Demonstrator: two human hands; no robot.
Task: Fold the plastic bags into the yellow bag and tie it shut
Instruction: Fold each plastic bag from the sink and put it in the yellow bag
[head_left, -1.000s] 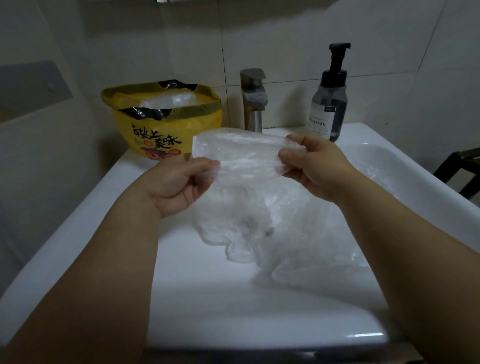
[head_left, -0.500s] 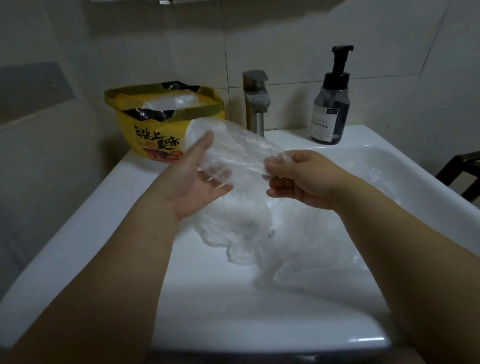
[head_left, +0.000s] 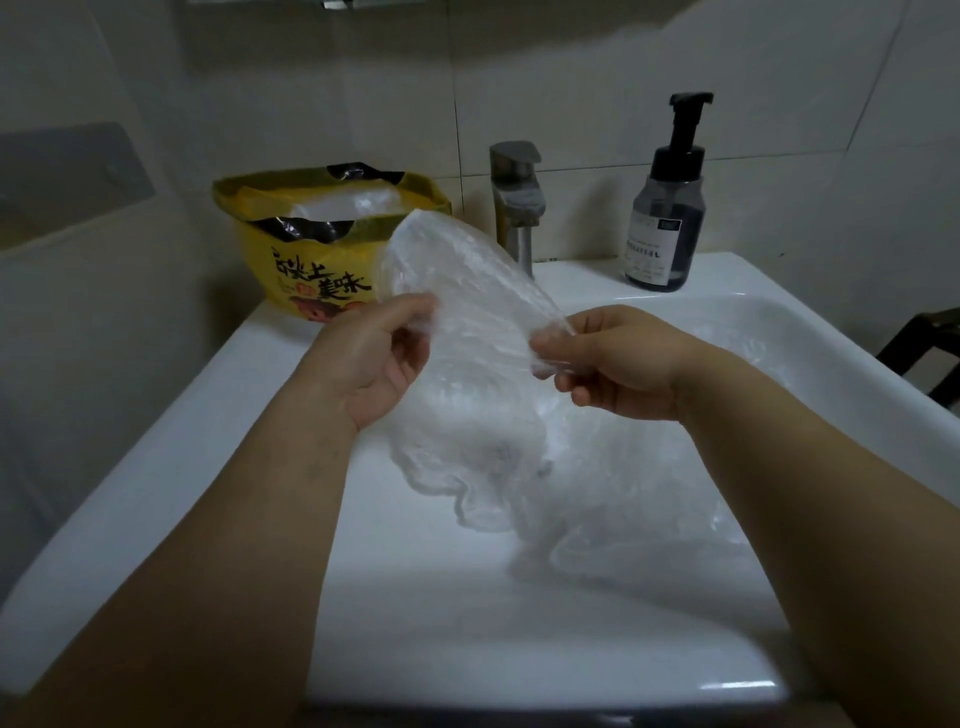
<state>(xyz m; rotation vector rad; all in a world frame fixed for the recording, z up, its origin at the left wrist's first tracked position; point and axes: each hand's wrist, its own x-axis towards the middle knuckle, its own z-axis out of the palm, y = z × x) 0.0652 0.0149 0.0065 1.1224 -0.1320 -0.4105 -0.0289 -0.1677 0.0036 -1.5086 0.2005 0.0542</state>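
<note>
I hold a folded clear plastic bag (head_left: 467, 291) above the sink. My left hand (head_left: 374, 358) pinches its left lower edge between thumb and fingers, palm turned up. My right hand (head_left: 618, 364) pinches its right corner. The bag tilts up toward the far left, its top end near the yellow bag (head_left: 317, 270). That yellow bag stands open on the sink's back left corner, with clear plastic visible inside it. A loose heap of clear plastic bags (head_left: 597, 483) lies in the basin under my hands.
The white sink (head_left: 171, 467) fills the foreground. A metal tap (head_left: 517, 202) stands at the back centre. A dark pump bottle (head_left: 667, 208) is at the back right. Part of a dark chair (head_left: 930, 348) shows at the right edge. Tiled walls surround the sink.
The bag was held flat and level between both hands. Its left end has swung up toward the yellow bag while my left hand turned palm up and re-gripped the lower edge.
</note>
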